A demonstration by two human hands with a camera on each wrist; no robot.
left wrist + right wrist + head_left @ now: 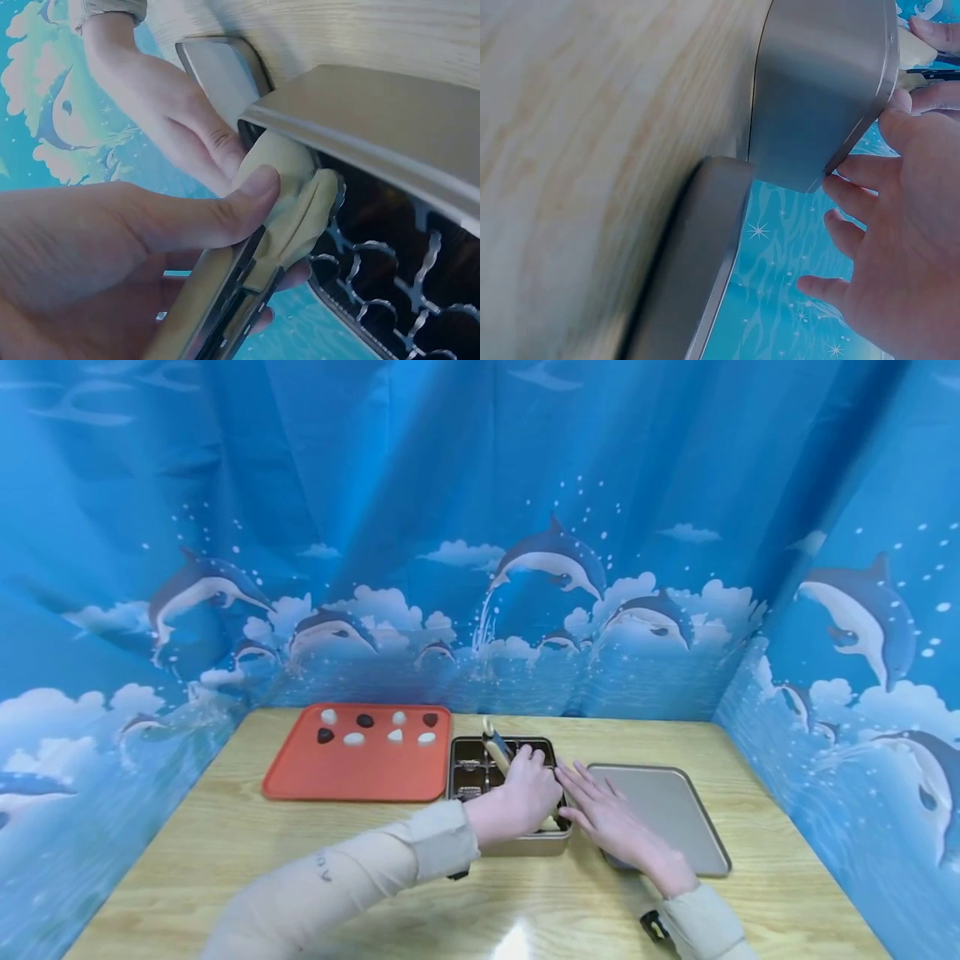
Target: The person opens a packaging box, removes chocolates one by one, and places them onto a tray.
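Note:
My left hand grips a pair of tongs with cream-coloured tips and dark metal edges, the thumb pressing on the upper arm. The tips reach into the near right corner of a metal tin fitted with a dark divider grid. Whether anything lies between the tips cannot be made out. My right hand is beside the tin's right side, fingers spread and mostly straight, with fingertips at the rim.
Left of the tin, a red tray carries several black and white pebble-like pieces near its far edge. A flat metal lid or tray lies to the right, partly under the right hand. Behind the wooden table hangs a dolphin-print curtain.

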